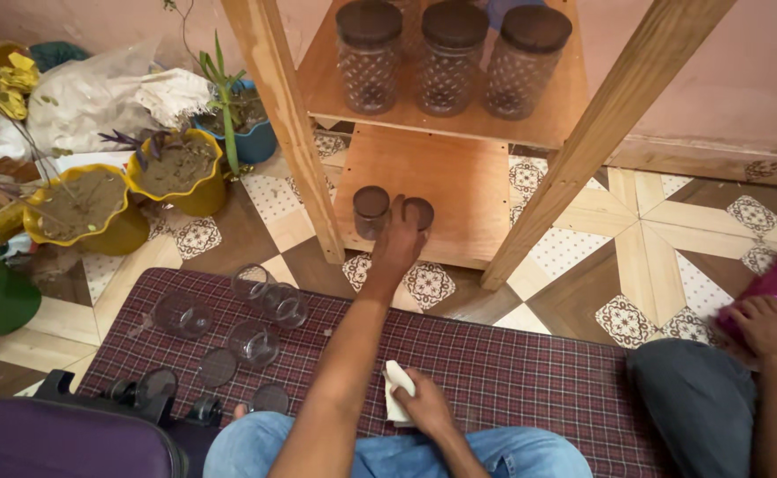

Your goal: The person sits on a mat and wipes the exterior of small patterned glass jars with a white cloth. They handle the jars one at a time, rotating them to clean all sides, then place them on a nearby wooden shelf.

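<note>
Brown lids are seen on two small jars (372, 211) that stand on the low wooden shelf (459, 190). Both jars stand upright, so their long axis runs up and down and the lids point up. The left hand (397, 241) is stretched out to them, and the second small jar (421, 212) is touched by the fingers. The grip looks loosely curled around that jar, but it cannot be told if the jar is truly held.

A folded white cloth (395, 389) is held tight in the right hand (425, 409), close to the lap. More clear jars (269, 296) and loose lids (217, 366) are laid on the checked mat (512, 363), well apart from the shelf.

It seems that small jars are being set on the shelf, one beside the other. For the next move, the hand probably needs to be opened and drawn back slowly, so that neither jar is knocked over.

Three big jars (448, 57) are kept on the shelf above.
</note>
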